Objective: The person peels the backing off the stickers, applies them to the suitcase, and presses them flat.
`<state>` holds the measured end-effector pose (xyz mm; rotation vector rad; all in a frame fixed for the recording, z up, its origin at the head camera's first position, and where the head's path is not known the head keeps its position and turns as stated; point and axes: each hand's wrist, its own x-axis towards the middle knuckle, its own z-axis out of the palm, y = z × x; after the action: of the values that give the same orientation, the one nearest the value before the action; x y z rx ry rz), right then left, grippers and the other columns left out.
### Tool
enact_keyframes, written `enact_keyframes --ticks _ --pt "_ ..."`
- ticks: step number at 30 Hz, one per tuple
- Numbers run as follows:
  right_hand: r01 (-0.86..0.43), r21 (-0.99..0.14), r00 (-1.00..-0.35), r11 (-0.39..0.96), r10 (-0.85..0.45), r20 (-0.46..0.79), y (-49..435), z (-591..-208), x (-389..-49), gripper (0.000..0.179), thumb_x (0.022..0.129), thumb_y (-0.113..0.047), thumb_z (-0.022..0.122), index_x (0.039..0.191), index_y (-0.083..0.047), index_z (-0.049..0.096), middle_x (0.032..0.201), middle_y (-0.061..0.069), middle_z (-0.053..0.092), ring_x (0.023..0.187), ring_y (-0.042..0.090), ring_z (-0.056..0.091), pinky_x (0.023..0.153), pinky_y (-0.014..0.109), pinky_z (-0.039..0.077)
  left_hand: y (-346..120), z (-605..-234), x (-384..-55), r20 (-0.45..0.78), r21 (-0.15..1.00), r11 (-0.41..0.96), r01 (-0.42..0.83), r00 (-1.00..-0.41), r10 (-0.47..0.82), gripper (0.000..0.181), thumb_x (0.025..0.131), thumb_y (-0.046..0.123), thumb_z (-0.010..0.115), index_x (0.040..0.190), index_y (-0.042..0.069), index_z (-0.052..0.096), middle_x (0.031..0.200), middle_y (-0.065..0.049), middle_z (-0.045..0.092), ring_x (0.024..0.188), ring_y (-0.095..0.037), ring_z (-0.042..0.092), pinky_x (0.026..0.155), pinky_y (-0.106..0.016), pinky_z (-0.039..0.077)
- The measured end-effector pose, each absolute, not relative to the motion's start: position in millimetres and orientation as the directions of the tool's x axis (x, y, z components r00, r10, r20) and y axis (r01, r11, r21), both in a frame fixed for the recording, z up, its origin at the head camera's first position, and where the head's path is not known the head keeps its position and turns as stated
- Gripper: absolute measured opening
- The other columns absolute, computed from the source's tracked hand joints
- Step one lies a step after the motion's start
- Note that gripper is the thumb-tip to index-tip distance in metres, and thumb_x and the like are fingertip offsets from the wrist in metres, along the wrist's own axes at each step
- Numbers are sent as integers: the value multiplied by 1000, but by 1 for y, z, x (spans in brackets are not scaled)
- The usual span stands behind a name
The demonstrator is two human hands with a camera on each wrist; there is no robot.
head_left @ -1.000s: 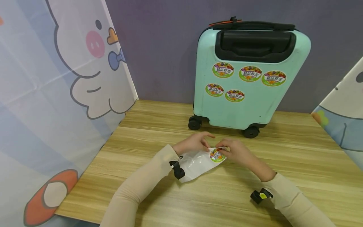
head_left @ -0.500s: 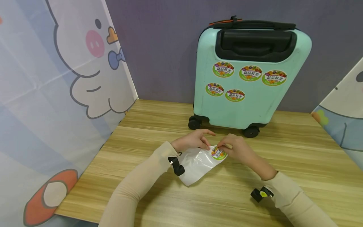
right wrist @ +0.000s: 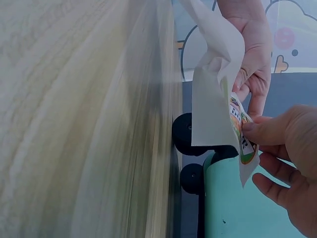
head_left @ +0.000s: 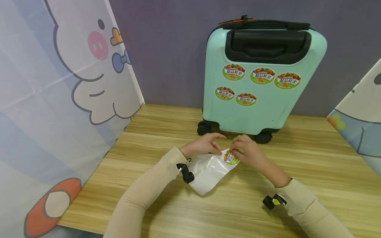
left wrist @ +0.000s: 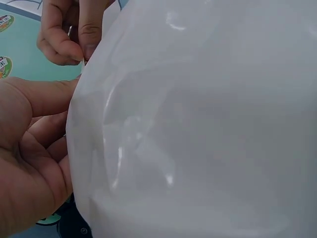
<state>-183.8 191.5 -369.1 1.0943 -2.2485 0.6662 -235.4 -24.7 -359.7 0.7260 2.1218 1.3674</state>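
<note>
A glossy white sticker sheet (head_left: 208,172) is held up over the table, its lower end curling toward me. One oval fruit sticker (head_left: 231,158) with a green lower rim shows at its right corner. My left hand (head_left: 203,146) pinches the sheet's upper edge between thumb and fingers, left of the sticker. My right hand (head_left: 249,151) pinches the sticker at its upper right edge; in the right wrist view the thumb lies over its print. Whether the sticker's edge is lifted from the sheet is hard to tell. The white sheet (left wrist: 198,124) fills most of the left wrist view.
Behind the hands a mint-green suitcase (head_left: 238,119) stands upright on black wheels, with several matching oval stickers (head_left: 262,76) on its front. The wood-grain table (head_left: 166,125) meets a dark grey wall (head_left: 166,59). Cartoon-printed cloth (head_left: 35,125) hangs at both sides.
Both hands have risen slightly away from me with the sheet, and its lower end has swung right. The right hand's fingers have shifted up along the sticker's edge.
</note>
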Motion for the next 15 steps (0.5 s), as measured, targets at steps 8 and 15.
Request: enact_keyframes --ticks 8,15 --pt "-829 -114 -472 547 -576 667 190 -368 -187 26 66 16 82 74 -5 68 78 4 64 73 22 54 64 37 45 -22 -359 -236 -143 923 360 137 -746 650 67 86 -8 72 146 5 46 90 -13 74 84 -15 70 66 -21 52" --pt "-848 -174 -478 501 -580 660 192 -364 -184 32 65 20 81 77 -6 67 80 2 63 72 19 57 59 32 50 -23 -361 -236 -138 934 337 117 -752 644 69 84 -10 73 146 4 45 89 -15 74 82 -16 71 66 -21 51"
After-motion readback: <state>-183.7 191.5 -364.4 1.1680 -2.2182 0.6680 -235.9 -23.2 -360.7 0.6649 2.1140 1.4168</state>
